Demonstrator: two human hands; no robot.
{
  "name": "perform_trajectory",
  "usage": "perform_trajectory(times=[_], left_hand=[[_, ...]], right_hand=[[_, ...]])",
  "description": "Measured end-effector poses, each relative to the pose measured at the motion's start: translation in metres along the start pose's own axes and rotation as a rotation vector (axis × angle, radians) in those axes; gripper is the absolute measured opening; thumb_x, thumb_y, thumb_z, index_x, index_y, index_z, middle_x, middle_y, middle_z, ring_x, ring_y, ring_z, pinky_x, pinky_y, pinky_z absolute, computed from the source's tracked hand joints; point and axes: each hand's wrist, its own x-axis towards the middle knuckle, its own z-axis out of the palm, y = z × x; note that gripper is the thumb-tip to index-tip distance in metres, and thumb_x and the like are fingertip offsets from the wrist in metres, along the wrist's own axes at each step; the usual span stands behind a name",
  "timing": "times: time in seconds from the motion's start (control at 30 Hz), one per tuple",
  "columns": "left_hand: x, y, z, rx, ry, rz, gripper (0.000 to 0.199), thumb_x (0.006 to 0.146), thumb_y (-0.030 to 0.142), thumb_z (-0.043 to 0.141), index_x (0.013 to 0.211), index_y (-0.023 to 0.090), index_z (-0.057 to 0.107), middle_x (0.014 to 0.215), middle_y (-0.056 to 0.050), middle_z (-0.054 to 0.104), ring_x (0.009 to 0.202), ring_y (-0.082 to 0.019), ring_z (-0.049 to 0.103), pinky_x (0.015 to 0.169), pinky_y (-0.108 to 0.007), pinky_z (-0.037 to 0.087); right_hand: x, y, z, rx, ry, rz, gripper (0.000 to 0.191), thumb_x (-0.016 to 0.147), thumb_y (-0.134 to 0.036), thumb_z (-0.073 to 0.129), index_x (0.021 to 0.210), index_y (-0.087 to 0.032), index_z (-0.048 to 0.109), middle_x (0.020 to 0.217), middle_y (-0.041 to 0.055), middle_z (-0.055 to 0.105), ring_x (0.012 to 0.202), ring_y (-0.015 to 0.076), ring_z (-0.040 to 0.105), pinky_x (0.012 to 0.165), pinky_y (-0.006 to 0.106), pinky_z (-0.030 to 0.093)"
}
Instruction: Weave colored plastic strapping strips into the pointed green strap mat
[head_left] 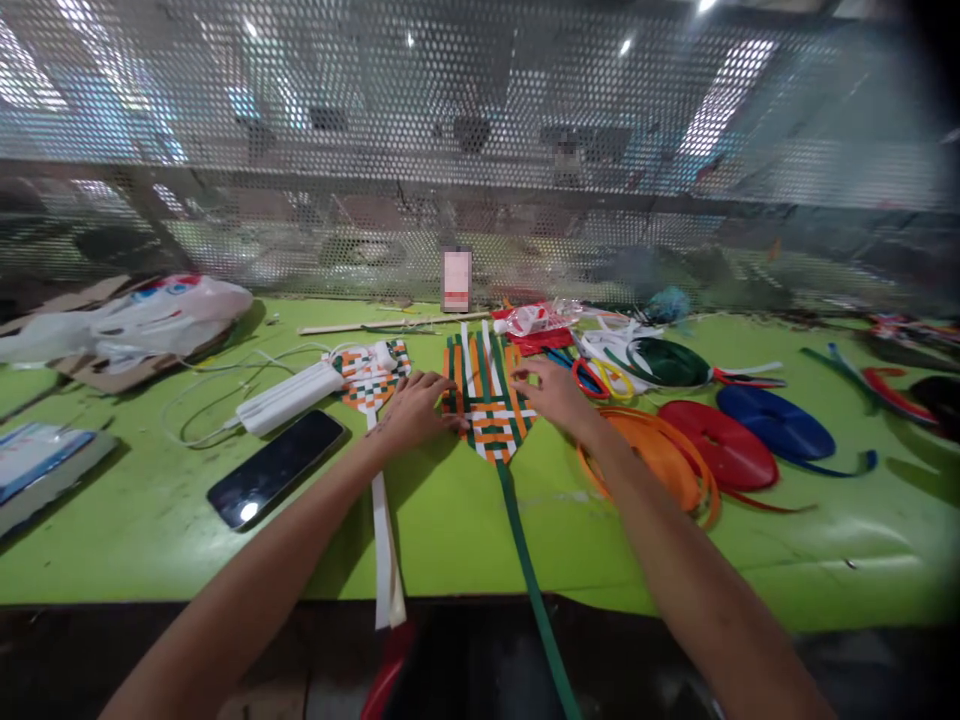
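Note:
A pointed woven piece (495,437) of orange, green and white flat strips lies on the table, loose strip ends fanning away from me at its top. A long green strip (523,545) runs from its lower tip over the table's front edge. My left hand (418,405) has its curled fingers and thumb closed on the left edge of the weave. At the right edge, my right hand (553,388) is closed, with thumb and forefinger pinched at the strips; its fingertips partly hide them. Left of my left hand lies a second woven piece (367,380), orange and white, with white tails (384,550).
To the left are a black phone (277,468), a white power strip (289,398) with cable, and a plastic bag (172,315). Scissors (616,378) and orange (660,460), red (716,445), blue (776,422) and green strip coils (667,362) lie right. Perforated mesh (480,180) stands behind.

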Motion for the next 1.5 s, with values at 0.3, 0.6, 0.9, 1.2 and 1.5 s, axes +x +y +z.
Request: perform_trajectory(times=[0.3,0.6,0.9,1.2,1.5], left_hand=[[0.002,0.001,0.004,0.021,-0.067,-0.039,0.063,0.081,0.075,0.068,0.111,0.020,0.065,0.118,-0.011,0.067,0.114,-0.033,0.055,0.098,-0.048,0.040],[0.002,0.006,0.002,0.037,-0.053,-0.038,0.054,0.082,0.071,0.070,0.104,0.022,0.066,0.110,-0.010,0.067,0.111,-0.032,0.055,0.097,-0.046,0.039],[0.002,0.008,0.002,0.089,-0.075,-0.036,0.056,0.084,0.072,0.067,0.102,0.019,0.067,0.110,-0.012,0.068,0.109,-0.034,0.055,0.095,-0.048,0.039],[-0.001,0.011,0.008,0.043,-0.048,-0.035,0.051,0.085,0.065,0.071,0.112,0.022,0.064,0.117,-0.010,0.067,0.114,-0.033,0.055,0.099,-0.046,0.037],[0.001,0.015,0.005,0.067,-0.055,-0.023,0.053,0.085,0.064,0.072,0.116,0.022,0.061,0.117,-0.011,0.070,0.113,-0.034,0.056,0.096,-0.045,0.037]], right_hand=[[-0.010,0.034,0.002,-0.124,-0.264,0.081,0.042,0.074,-0.042,0.088,0.107,-0.020,0.072,0.112,0.0101,0.070,0.102,0.0282,0.066,0.088,0.040,0.054],[-0.007,0.037,0.004,-0.131,-0.285,0.058,0.038,0.076,-0.041,0.086,0.104,-0.020,0.070,0.108,0.0077,0.070,0.099,0.0252,0.065,0.084,0.036,0.052],[-0.008,0.029,0.002,-0.153,-0.290,0.089,0.034,0.076,-0.038,0.086,0.098,-0.021,0.069,0.107,0.0071,0.070,0.097,0.0251,0.065,0.080,0.034,0.050],[-0.008,0.032,0.006,-0.167,-0.274,0.060,0.038,0.076,-0.038,0.086,0.106,-0.021,0.070,0.112,0.0082,0.070,0.101,0.0254,0.065,0.086,0.036,0.052],[-0.008,0.026,0.004,-0.168,-0.270,0.042,0.030,0.077,-0.034,0.085,0.101,-0.022,0.073,0.109,0.0068,0.071,0.102,0.0260,0.065,0.087,0.036,0.051]])
